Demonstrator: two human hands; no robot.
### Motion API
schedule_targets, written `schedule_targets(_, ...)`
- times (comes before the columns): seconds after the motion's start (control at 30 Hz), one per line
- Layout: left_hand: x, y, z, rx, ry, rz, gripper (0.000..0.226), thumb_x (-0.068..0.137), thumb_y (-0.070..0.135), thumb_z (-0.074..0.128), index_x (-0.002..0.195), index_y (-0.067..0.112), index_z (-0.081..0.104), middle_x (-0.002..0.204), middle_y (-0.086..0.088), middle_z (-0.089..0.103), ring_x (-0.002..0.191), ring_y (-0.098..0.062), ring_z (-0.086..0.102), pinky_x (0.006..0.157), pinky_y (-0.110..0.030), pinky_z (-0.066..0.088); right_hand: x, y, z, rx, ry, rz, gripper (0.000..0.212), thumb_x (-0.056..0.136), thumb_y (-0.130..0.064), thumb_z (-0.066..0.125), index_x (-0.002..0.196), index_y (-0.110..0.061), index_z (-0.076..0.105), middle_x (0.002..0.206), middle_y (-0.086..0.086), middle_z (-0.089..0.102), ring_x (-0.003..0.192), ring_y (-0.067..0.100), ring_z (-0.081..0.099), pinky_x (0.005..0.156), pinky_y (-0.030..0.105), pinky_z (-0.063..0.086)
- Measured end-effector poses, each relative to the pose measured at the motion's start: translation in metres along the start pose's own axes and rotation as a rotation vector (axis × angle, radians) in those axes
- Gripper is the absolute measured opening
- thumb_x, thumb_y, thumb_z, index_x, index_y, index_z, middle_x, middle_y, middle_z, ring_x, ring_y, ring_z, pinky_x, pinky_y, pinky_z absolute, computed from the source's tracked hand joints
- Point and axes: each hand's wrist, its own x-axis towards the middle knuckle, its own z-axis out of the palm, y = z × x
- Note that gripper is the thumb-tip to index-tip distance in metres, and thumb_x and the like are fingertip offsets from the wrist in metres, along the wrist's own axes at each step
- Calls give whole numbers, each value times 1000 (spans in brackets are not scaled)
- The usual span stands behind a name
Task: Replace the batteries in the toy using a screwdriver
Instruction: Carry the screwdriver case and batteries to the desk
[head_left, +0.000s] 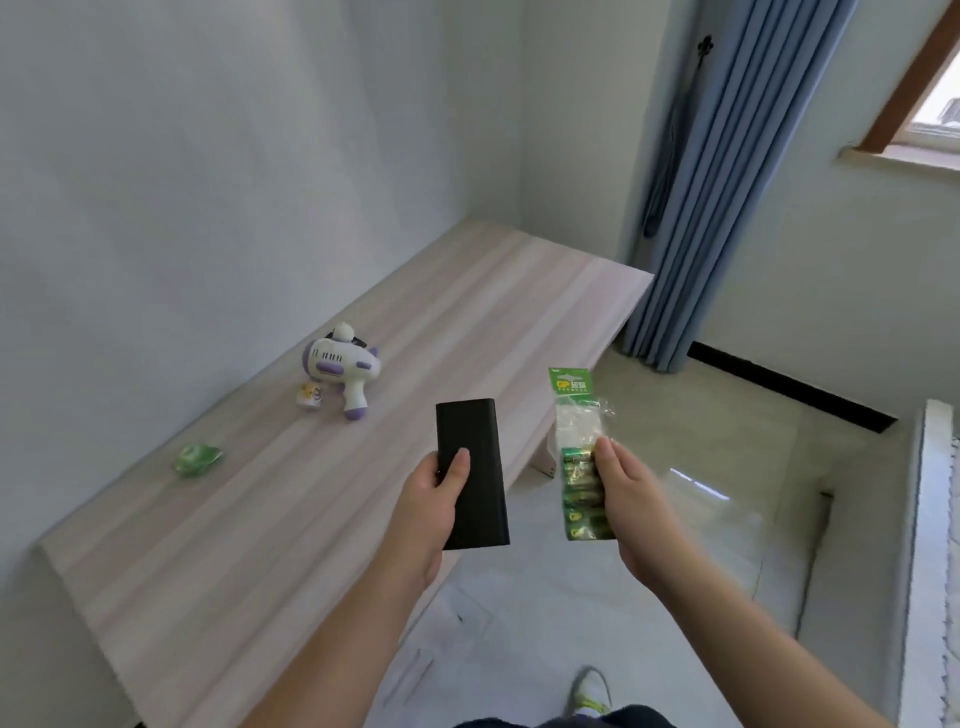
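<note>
A white and purple toy gun (340, 370) lies on the pale wooden table (270, 519), near the wall. A small white and yellow bottle (309, 397) stands beside its handle. My left hand (431, 499) grips a flat black case (470, 473) above the table's right edge. My right hand (623, 499) holds a green pack of batteries (579, 457) in clear wrapping, out over the floor. No screwdriver shows in view.
A crumpled green wrapper (197, 458) lies on the table to the left of the toy. Blue curtains (717, 197) hang at the far end by a window. A shiny tiled floor (675, 467) lies to the right, and my shoe (589, 691) shows below.
</note>
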Motion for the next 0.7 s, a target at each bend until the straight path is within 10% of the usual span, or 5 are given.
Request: schedule_targets(0.7,91,-25,-73,-218,332,-150,21,91,32,66,112,27,62,110,4,71,106,-20,65,96,-44,51,162,-12,123,-397,-353,79,31,102,-41,38,103,-20,62,91,8,68,79,21,66,67,34,53)
